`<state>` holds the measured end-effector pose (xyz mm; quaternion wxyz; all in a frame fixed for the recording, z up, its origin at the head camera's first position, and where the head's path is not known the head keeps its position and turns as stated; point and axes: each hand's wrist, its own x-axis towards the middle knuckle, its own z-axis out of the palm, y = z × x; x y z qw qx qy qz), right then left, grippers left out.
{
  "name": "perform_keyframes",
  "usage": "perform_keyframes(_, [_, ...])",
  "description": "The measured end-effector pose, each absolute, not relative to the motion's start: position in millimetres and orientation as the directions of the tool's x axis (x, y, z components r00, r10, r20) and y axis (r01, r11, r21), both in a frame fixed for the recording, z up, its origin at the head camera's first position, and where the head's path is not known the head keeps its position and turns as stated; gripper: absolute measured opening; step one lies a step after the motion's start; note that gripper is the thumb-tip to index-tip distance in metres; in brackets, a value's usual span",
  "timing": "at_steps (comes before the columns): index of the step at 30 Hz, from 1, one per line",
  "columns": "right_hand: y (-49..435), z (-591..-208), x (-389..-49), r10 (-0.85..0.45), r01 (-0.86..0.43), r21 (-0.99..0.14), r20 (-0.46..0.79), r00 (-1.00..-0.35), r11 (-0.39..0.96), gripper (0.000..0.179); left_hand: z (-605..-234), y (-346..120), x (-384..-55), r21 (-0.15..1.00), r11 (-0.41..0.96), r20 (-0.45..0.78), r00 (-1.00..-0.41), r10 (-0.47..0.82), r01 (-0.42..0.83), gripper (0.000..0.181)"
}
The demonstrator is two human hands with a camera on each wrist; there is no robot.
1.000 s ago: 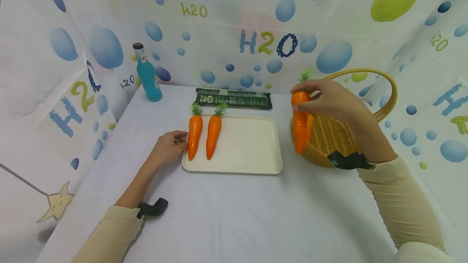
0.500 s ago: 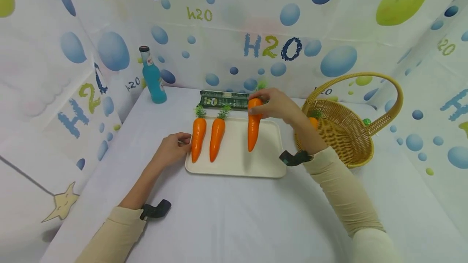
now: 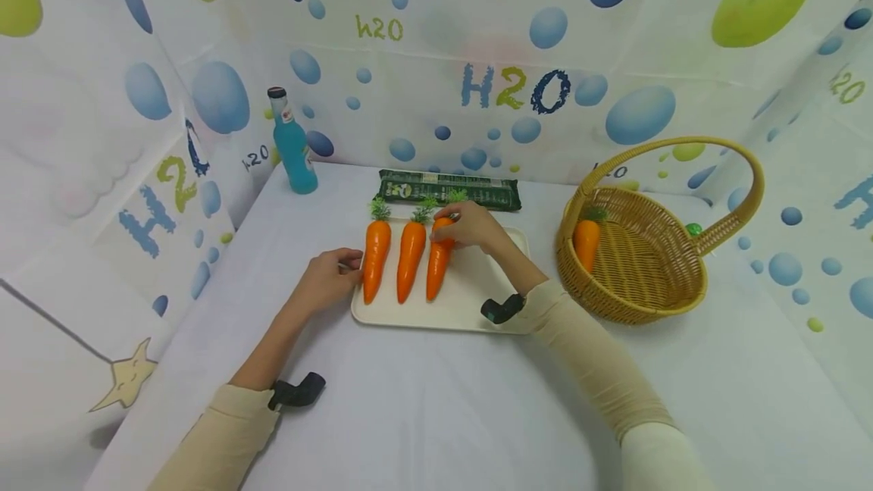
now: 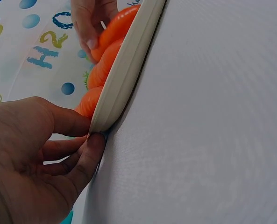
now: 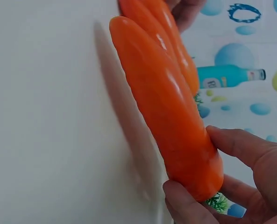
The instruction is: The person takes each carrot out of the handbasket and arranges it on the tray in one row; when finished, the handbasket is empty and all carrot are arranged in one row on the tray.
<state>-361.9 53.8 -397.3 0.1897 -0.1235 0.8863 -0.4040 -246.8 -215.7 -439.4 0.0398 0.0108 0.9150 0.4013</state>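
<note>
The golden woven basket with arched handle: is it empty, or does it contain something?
Not empty: in the head view, an orange carrot with green leaves shows inside the basket.

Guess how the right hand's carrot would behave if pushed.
The carrot is probably stiff: it shows no sag in the right hand. Its glossy skin may be slippery, and its rounded body could roll on the flat tray.
</note>
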Motion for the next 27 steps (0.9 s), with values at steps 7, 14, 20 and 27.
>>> perform_keyframes(7, [44,-410,-363,-0.360,-0.116,-0.710,-0.204,-0.910,0.695,0.048,-439,-215,-246,0.741,0.671,-0.062,-0.997,0.056,-0.008,0.043])
perform_keyframes(14, [34,-414,-362,-0.362,-0.156,-0.679,-0.172,-0.916,0.718,0.050,-442,-216,-249,0.736,0.677,-0.051,-0.997,0.061,0.004,0.043])
perform_keyframes(20, [27,-413,-358,-0.377,-0.203,-0.644,-0.144,-0.915,0.738,0.050,-440,-215,-249,0.732,0.681,-0.057,-0.996,0.061,0.000,0.044])
perform_keyframes(27, [27,-410,-355,-0.406,-0.240,-0.626,-0.136,-0.904,0.742,0.053,-444,-217,-249,0.731,0.683,-0.067,-0.996,0.059,-0.009,0.045])
